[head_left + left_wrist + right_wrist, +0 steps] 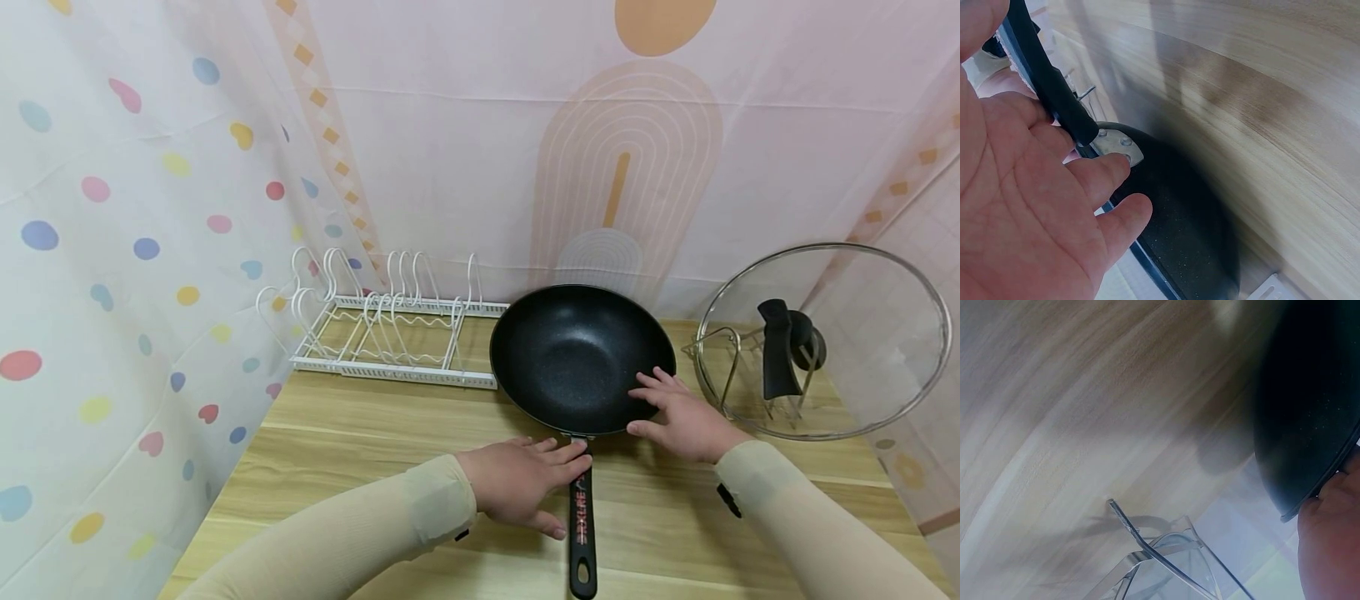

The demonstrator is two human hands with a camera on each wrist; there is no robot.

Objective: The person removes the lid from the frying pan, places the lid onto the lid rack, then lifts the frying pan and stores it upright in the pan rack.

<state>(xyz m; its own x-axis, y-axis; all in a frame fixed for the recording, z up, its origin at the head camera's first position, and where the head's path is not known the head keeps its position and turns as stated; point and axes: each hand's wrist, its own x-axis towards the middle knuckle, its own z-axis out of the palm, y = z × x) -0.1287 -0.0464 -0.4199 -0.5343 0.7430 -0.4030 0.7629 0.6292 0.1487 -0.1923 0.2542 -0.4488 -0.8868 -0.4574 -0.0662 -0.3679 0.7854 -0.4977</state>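
Observation:
A black wok (577,358) sits on the wooden table with its long handle (582,542) pointing toward me. My left hand (517,479) lies palm down with its fingers stretched to the top of the handle, close to the metal joint. From below, the left wrist view shows its fingertips at the riveted bracket (1116,147). On the wok's right side, my right hand (686,417) reaches its spread fingers over the rim, the thumb outside it. In the right wrist view its knuckles are right at the wok's edge (1319,487).
To the left of the wok stands a white wire dish rack (420,377), close to its rim. A glass lid (892,333) with a black knob leans in a metal stand (729,367) at the right. Patterned curtains (450,167) hang behind the table (360,450).

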